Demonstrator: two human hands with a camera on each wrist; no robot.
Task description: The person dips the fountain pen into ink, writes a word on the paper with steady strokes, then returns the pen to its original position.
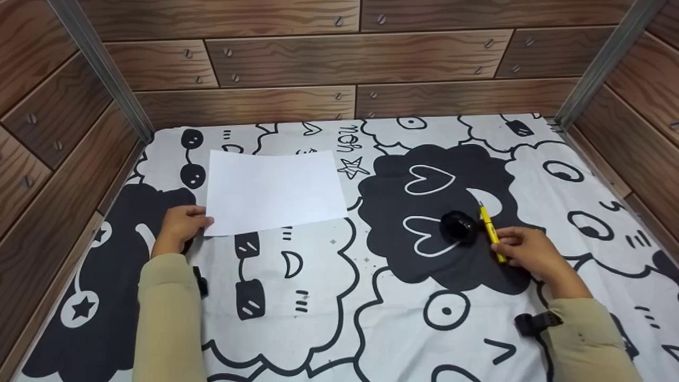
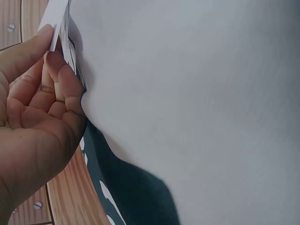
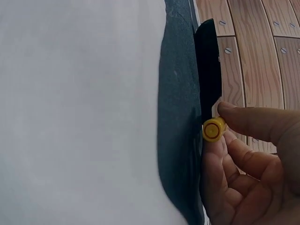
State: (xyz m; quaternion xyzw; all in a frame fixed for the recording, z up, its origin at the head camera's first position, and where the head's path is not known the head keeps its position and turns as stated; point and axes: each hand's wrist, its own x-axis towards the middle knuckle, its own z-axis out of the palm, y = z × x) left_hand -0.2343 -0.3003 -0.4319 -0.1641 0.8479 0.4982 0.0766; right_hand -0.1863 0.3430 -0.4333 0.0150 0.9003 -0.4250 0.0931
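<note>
My left hand [image 1: 180, 228] pinches the near left corner of a blank white sheet of paper [image 1: 273, 191], thumb on top. In the left wrist view that paper corner [image 2: 56, 23] sits between thumb and curled fingers, tilted up. On the right, a yellow pen [image 1: 488, 225] is pinched between thumb and fingers of my right hand [image 1: 533, 254], its tip pointing away from me. Just left of the pen lies a glossy black rounded object [image 1: 459, 227]; its kind is unclear. The right wrist view shows the pen's round end [image 3: 213, 130] with the black object [image 3: 209, 65] beyond it.
A white cloth [image 1: 329, 307] with black cartoon faces covers the table and wrinkles slightly. Wood-patterned panels [image 1: 281, 58] stand at the back and both sides, with grey metal posts [image 1: 101, 69] at the corners. A black wrist device [image 1: 536, 322] sits by the right sleeve.
</note>
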